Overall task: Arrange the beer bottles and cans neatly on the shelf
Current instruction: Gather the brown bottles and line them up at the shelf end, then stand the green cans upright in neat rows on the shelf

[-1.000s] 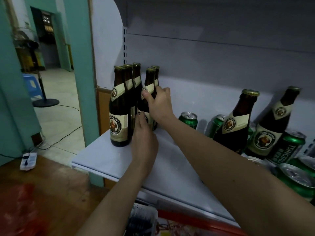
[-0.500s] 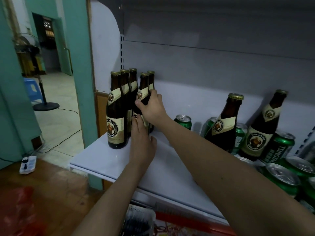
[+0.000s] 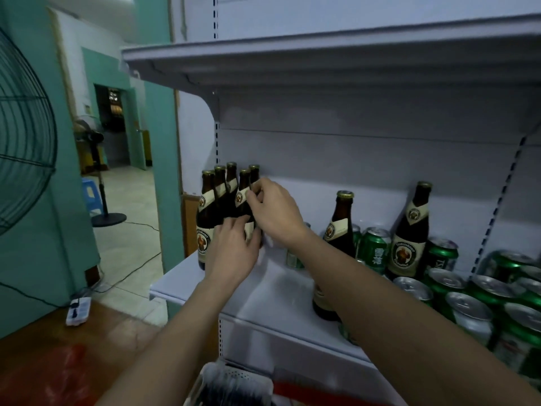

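Green cans (image 3: 497, 312) apparently cropped at right edge

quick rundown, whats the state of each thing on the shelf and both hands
bottle cluster: upright, capped, packed at the shelf's left end
left hand: fingers on a cluster bottle's lower body
right hand: pinching a cluster bottle's neck
two loose bottles: upright, capped, among cans
green cans: unsorted, some upright
shelf: bare in the middle
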